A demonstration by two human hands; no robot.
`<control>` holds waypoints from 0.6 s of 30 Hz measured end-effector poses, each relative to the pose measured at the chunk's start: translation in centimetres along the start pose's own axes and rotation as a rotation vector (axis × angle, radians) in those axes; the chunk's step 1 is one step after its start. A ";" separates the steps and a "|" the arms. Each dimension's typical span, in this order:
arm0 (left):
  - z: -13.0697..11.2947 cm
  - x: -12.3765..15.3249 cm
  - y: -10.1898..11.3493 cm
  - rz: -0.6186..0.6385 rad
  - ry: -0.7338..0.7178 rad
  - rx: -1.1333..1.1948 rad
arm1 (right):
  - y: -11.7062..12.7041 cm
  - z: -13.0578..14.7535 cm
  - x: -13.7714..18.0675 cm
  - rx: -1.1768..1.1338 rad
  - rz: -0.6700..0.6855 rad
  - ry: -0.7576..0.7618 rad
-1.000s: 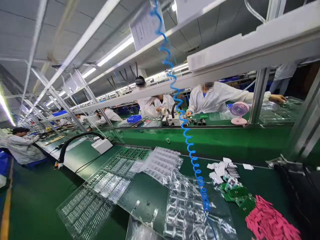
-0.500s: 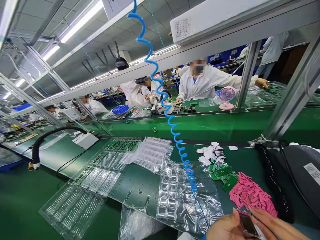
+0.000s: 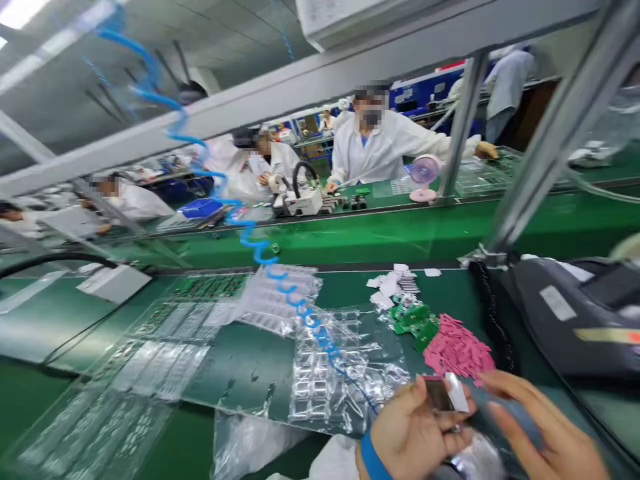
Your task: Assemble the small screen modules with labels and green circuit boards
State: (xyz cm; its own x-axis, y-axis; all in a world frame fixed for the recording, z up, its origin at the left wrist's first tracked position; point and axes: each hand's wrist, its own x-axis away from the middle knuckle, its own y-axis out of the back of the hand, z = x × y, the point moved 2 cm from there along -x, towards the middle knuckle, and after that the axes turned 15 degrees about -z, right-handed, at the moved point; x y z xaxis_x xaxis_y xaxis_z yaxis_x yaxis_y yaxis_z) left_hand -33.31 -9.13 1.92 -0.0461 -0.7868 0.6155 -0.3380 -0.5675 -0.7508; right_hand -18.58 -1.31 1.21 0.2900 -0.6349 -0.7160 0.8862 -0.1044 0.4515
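Module [image 3: 440, 395] at near right, by the pink strips [image 3: 457, 347]
I see the left hand [image 3: 413, 428] pinching it, palm half open; the right hand [image 3: 557, 423] is loosely spread, any hold too blurred to tell

Readable text: none; no word, number or brand can be made out.
White box [image 3: 350, 20] overhead: faint print on its side, too blurred to read.
Dark grey case [image 3: 537, 340] at right: a white label [image 3: 557, 303] and a yellow strip [image 3: 605, 336], nothing legible on either.
Blue panel [image 3: 420, 85] in the background: a pale sheet [image 3: 439, 87], too small to read.
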 end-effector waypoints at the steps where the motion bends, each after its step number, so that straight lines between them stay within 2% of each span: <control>1: 0.2 0.1 -0.1 0.009 0.016 -0.025 | -0.1 0.6 -0.7 -0.009 0.002 0.005; 5: 1.0 0.0 -0.4 -0.012 0.117 -0.008 | -1.0 1.8 -2.2 -0.092 0.042 0.010; 8: 1.3 -0.1 -0.3 -0.032 0.144 0.015 | -1.2 2.1 -2.2 -0.114 -0.003 -0.015; 12: 1.3 -0.2 -0.2 -0.051 0.146 0.025 | -0.9 2.6 -2.1 -0.151 -0.062 -0.064; 18: 1.3 0.0 -0.4 -0.081 0.128 0.014 | -1.0 2.6 -2.5 -0.152 -0.064 -0.144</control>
State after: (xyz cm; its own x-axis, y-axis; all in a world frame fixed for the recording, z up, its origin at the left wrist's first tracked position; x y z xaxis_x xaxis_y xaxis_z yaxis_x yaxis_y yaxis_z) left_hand -31.99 -9.19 1.92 -0.1388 -0.7017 0.6989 -0.3328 -0.6316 -0.7002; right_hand -21.14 -1.63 3.99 0.1866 -0.7348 -0.6521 0.9485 -0.0383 0.3146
